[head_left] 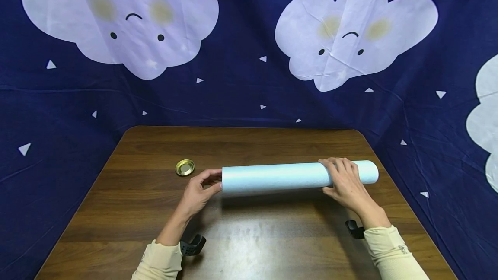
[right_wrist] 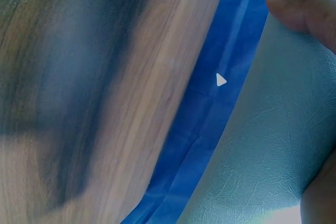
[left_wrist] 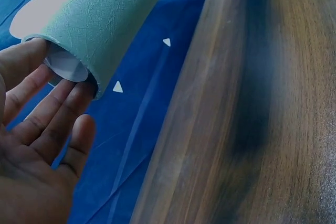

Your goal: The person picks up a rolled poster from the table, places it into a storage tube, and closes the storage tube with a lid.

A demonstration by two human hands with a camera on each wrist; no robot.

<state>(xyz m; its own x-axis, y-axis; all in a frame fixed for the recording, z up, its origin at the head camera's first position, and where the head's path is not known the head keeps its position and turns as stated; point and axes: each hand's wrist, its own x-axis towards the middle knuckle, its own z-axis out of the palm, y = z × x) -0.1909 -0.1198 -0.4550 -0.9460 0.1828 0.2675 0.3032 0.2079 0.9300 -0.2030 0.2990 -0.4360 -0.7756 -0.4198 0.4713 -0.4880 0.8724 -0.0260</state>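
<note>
Clearly, our right grip (head_left: 346, 187) curls around the blue tube (head_left: 272, 177) near its right end, above the counter (head_left: 136, 211), while our left grip (head_left: 198, 193) is half-open at the tube's left mouth; whether it pinches the white piece (left_wrist: 65, 66) inside, we cannot tell. If we pulled unevenly, the tube could slip and knock the gold lid (head_left: 184, 167), farther left.
</note>
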